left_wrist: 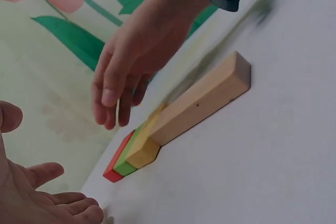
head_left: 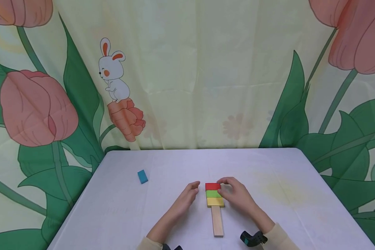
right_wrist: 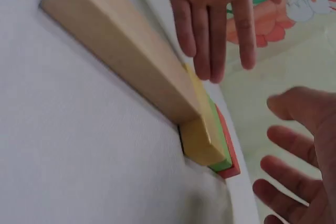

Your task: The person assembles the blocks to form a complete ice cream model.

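Observation:
Flat on the white table lie a red block [head_left: 210, 186], a green block [head_left: 211, 193] and a yellow block [head_left: 215, 202], side by side in a row. A long plain wooden block [head_left: 217, 222] extends from the yellow one toward me. My left hand [head_left: 185, 198] is held to the left of the row, apart from it, with relaxed fingers. On the other side, my right hand [head_left: 236, 194] hovers close to the red and green blocks, its fingers loosely bent; the right wrist view shows a gap between these fingers [right_wrist: 287, 142] and the blocks.
A blue block [head_left: 142, 176] lies by itself at the far left of the table [head_left: 118, 208]. Behind the table's back edge hangs a curtain [head_left: 187, 76] printed with tulips and a rabbit. A dark band [head_left: 253, 239] is strapped on the right wrist.

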Tool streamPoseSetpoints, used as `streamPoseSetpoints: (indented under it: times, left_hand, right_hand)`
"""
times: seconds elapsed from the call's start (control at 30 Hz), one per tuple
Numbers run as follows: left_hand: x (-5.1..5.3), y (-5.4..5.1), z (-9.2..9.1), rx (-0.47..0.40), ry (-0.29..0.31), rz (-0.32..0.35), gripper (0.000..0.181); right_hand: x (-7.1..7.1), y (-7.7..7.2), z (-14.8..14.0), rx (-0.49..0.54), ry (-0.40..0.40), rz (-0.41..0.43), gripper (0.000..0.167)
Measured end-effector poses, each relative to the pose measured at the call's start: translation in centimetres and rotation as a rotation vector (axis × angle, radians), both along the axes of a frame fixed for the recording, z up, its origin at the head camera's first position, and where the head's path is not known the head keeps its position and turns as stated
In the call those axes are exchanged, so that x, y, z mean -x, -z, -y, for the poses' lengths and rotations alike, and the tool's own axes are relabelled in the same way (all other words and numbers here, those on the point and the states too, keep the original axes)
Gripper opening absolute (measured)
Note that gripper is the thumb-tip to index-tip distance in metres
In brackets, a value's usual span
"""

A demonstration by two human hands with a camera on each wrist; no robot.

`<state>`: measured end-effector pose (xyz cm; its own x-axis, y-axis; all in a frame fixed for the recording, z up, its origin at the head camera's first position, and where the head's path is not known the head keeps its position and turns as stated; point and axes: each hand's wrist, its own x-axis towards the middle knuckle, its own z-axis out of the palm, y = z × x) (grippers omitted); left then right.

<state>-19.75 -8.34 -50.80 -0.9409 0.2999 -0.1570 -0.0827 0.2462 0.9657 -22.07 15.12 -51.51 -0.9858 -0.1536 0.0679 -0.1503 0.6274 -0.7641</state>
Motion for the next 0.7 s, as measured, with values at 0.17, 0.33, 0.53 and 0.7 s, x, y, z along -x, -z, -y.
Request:
streamPoseSetpoints:
  times: [0.17,0.33,0.53,0.7]
  left_hand:
    - [0.4,-0.3,1.8,0.05,-0.021,-0.024,0.058]
    - [0.6,-0.3,3.9,0.095,-0.031,-0.06,0.055]
    - [0.9,-0.8,6.2,0.13,-0.066,-0.082,0.052]
    - [1.7,-1.4,8.0,0.18,-0.127,-0.094,0.05]
  right_hand:
    - [-0.3,0.2,-0.9,-0.232,-0.29,-0.181,0.034]
    - [-1.0,0.0,-1.6,-0.334,-0.461,-0.207,0.044]
    - [-1.4,-0.3,-1.8,-0.395,-0.477,-0.158,0.054]
    - [-1.4,-0.2,-1.9,-0.435,-0.487,-0.157,0.054]
